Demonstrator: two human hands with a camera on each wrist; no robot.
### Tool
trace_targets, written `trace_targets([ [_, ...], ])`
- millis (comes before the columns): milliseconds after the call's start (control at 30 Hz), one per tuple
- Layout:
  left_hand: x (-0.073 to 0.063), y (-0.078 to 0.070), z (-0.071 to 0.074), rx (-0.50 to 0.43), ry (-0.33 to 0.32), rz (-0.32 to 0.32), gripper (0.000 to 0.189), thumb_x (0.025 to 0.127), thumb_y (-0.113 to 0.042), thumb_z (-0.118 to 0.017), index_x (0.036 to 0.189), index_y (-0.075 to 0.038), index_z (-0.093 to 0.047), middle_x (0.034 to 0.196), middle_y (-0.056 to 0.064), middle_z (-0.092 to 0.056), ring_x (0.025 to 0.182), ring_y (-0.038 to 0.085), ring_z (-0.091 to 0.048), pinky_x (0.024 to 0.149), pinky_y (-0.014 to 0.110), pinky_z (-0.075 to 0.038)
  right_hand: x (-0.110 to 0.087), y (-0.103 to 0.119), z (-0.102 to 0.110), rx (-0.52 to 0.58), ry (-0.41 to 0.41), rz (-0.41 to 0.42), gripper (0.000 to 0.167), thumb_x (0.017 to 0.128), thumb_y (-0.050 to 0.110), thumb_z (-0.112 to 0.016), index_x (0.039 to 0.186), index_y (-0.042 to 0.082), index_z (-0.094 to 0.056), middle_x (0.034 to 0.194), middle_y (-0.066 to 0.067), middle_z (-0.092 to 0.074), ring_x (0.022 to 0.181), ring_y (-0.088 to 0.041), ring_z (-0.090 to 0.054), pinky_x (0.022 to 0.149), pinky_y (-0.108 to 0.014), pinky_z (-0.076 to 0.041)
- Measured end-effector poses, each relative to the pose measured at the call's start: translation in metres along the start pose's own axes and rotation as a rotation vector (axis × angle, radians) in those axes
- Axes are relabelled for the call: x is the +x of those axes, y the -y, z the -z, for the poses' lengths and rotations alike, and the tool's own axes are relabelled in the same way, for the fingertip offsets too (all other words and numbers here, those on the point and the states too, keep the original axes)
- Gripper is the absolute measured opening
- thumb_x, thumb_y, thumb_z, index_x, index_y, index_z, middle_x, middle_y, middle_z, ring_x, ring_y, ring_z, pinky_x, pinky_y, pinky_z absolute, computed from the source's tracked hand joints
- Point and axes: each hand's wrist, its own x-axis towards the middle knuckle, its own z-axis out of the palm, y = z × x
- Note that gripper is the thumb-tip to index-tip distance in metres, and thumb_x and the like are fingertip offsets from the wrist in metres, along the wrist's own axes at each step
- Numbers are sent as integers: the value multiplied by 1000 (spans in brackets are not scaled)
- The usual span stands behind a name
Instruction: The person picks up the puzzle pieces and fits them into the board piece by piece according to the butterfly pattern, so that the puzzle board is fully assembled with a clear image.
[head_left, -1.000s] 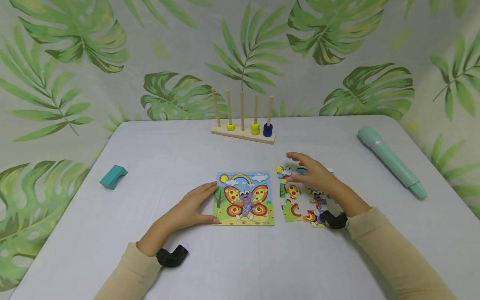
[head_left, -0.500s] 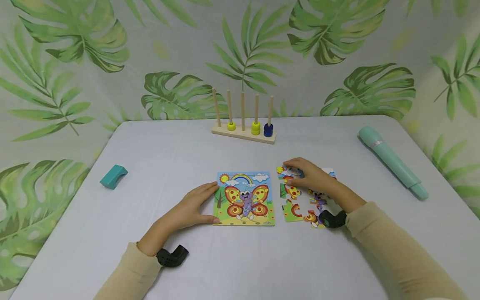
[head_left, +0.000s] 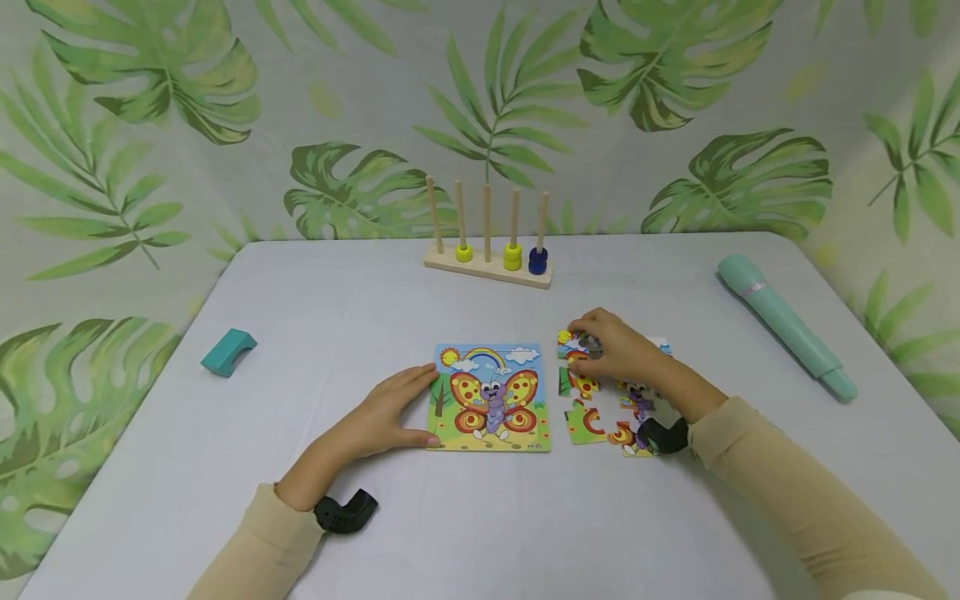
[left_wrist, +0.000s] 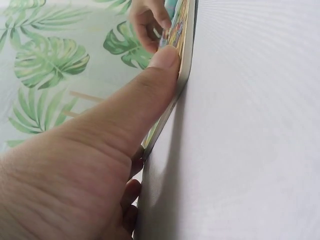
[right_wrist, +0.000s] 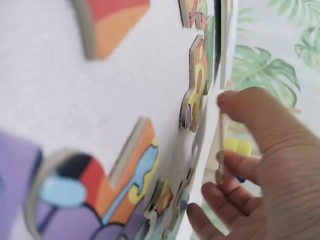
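My left hand rests at the left edge of a square butterfly picture board, its thumb on the near corner and its fingers stretched along the side. In the left wrist view the thumb presses on the board's rim. To the right of the board, my right hand pinches a jigsaw puzzle piece with a sun on it. Seen edge-on in the right wrist view, that thin piece sits between thumb and fingertips. Several other puzzle pieces lie below the hand, some hidden by it.
A wooden peg stand with yellow and blue rings is at the back. A teal microphone-shaped object lies at the right, and a teal arch block at the left. A leaf-patterned cloth hangs behind.
My right hand has come down onto the sun puzzle piece, closed its fingers on it and shifted it slightly to the right. My left hand has stayed at the board.
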Motion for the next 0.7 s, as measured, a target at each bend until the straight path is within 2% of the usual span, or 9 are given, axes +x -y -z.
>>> trace_targets([
  [200,-1,1,0,-2,-4,-5,95,69,-56,-68,140,-4,-30,145,9,-24,132,28,-19,104,46,-17,-2,17,8,99,-74,25,55,77,28,-68,126,8,-51,121,-13,-40,107,-28,-43,88,-49,-39],
  [433,0,0,1,-3,-6,-8,95,69,-55,-68,139,-4,-31,145,9,-25,131,28,-20,104,46,-17,-1,57,10,256,-193,204,50,75,21,-72,120,9,-56,113,-7,-44,98,-21,-44,83,-42,-40],
  [700,-1,-2,0,13,-17,-12,95,69,-57,-67,140,-4,-31,145,9,-25,131,29,-20,103,47,-18,20,103,-7,371,-226,355,50,74,18,-74,119,8,-57,110,-6,-44,97,-20,-44,84,-41,-41],
])
